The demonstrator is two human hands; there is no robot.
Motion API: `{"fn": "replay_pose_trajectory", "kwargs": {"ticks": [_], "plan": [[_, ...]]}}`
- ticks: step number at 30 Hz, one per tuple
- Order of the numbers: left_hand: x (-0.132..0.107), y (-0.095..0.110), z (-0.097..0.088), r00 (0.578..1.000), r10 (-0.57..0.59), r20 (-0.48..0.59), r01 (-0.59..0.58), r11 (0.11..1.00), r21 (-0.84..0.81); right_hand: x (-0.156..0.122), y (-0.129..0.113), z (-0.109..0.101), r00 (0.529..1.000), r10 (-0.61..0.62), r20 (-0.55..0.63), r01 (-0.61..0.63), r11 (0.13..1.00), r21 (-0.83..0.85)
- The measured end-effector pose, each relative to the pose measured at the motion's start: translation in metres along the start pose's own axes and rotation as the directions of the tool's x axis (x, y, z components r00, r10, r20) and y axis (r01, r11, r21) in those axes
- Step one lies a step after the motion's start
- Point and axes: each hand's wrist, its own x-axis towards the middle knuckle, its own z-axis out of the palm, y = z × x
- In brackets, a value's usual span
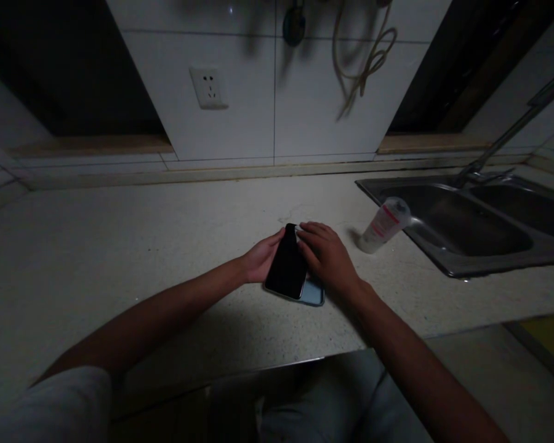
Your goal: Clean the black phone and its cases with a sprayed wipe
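One black phone (pixel 287 261), clasped at its edges between left hand (pixel 263 258) and right hand (pixel 325 255), close together, was held steady at a slight tilt, partly over a blue case (pixel 314 294) on the counter (pixel 120 246).

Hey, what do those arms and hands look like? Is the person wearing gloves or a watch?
No gloves! The left hand and right hand are bare, and no watch or bracelet shows on either forearm. A pale, whitish sleeve covers the left upper arm and stops above the elbow.
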Motion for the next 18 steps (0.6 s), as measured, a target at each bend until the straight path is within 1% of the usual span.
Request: {"fn": "replay_pose_trajectory", "kwargs": {"ticks": [2,3,5,7,9,12,15,18], "plan": [[0.001,0.000,0.000,0.999,0.036,-0.016,-0.036,0.999,0.003,0.000,-0.001,0.002,0.999,-0.021,0.028,0.020,1.000,0.009],[0.001,0.000,-0.001,0.998,0.053,-0.028,-0.053,0.999,0.005,0.000,-0.002,0.003,0.998,-0.050,0.046,0.049,0.998,0.027],[0.001,0.000,-0.002,0.997,0.064,-0.045,-0.063,0.998,0.005,0.000,-0.005,0.003,0.986,-0.145,0.085,0.138,0.987,0.087],[0.001,0.001,-0.005,0.998,0.041,-0.043,-0.041,0.999,0.001,0.001,-0.010,0.003,0.956,-0.270,0.117,0.249,0.953,0.173],[0.000,0.002,-0.007,1.000,0.026,-0.014,-0.026,1.000,0.005,0.001,-0.016,0.001,0.914,-0.382,0.133,0.340,0.903,0.261],[0.000,0.003,-0.011,0.998,0.041,0.042,-0.042,0.999,0.021,-0.001,-0.025,0.000,0.860,-0.493,0.131,0.423,0.832,0.358],[0.001,0.002,-0.012,0.997,0.062,0.048,-0.064,0.998,0.020,-0.004,-0.030,-0.002,0.828,-0.545,0.130,0.460,0.794,0.397],[0.001,0.002,-0.013,0.997,0.061,0.046,-0.062,0.998,0.015,-0.007,-0.032,-0.004,0.828,-0.546,0.125,0.460,0.790,0.405]]}}
